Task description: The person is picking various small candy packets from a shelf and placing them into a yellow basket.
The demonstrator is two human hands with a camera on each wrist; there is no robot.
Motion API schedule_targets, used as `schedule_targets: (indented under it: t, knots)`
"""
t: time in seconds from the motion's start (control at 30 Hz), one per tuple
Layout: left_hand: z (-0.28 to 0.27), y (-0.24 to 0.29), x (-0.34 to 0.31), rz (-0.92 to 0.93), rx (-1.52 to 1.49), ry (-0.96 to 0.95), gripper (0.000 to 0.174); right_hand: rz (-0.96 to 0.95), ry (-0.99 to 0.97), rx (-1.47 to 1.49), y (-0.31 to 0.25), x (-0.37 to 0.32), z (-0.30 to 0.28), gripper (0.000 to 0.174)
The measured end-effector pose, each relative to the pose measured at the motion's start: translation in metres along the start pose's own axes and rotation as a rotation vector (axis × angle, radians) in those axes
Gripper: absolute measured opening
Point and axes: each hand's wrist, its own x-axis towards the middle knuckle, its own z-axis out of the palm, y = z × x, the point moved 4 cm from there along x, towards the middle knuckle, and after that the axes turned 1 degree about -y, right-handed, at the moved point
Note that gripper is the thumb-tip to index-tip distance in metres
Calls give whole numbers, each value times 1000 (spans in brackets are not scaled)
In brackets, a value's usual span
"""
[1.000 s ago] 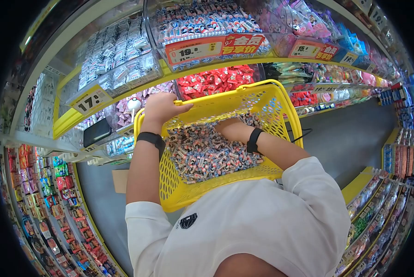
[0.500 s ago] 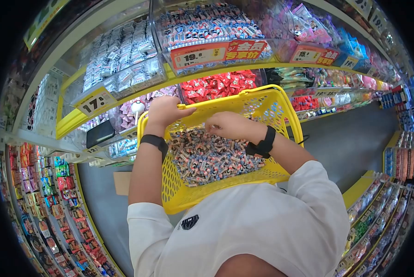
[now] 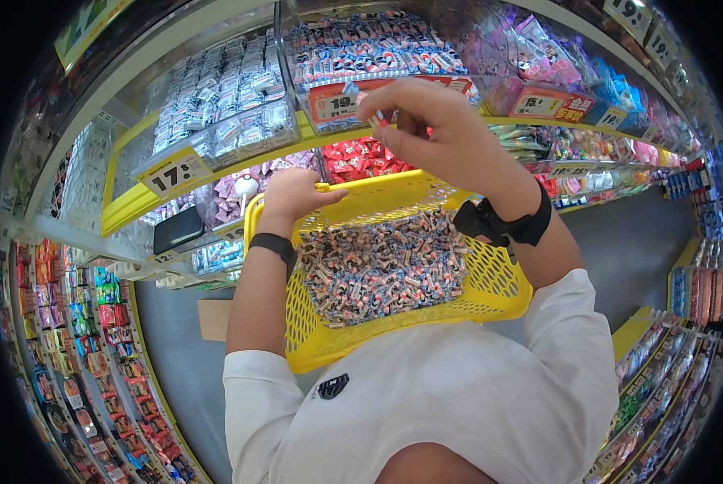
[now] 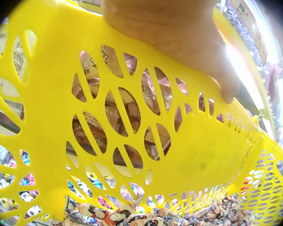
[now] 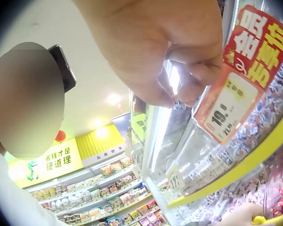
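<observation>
A yellow basket [image 3: 498,278] holds a heap of small wrapped candies [image 3: 385,266]. My left hand [image 3: 293,196] grips its far rim near the left corner; the left wrist view shows that hand [image 4: 172,33] over the basket's wall [image 4: 198,155]. Raised above the basket's far edge, my right hand [image 3: 438,129] pinches a small wrapped candy [image 3: 352,89] before the bin with the red price sign [image 3: 329,103]. In the right wrist view, thumb and fingers of this hand [image 5: 155,52] meet on a candy [image 5: 179,104], mostly hidden.
Clear bins of white-wrapped candy [image 3: 216,89] stand on the upper shelf, with red packets [image 3: 357,159] below. A dark phone [image 3: 179,231] lies at the lower shelf's left. Stocked racks [image 3: 95,363] line both sides; a cardboard box [image 3: 214,319] sits on the floor.
My right hand has come up out of the candies in the basket to the upper bin's front, with a candy now showing at its fingertips. My left hand stays on the rim.
</observation>
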Motion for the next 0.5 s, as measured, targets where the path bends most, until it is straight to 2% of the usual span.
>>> schedule_targets:
  t: [0.17, 0.3, 0.4, 0.5]
  knots:
    - [-2, 1, -1, -12, -22, -21, 69, 67, 3, 12, -3, 37, -20, 16]
    - [0, 0, 0, -7, 14, -13, 69, 25, -102, -150, 22, 73, -27, 23]
    - [1, -1, 0, -3, 17, -1, 69, 113, -84, -199, 5, 88, -33, 25]
    - [1, 0, 0, -4, 14, 3, 69, 103, -87, -197, 23, 103, -32, 22]
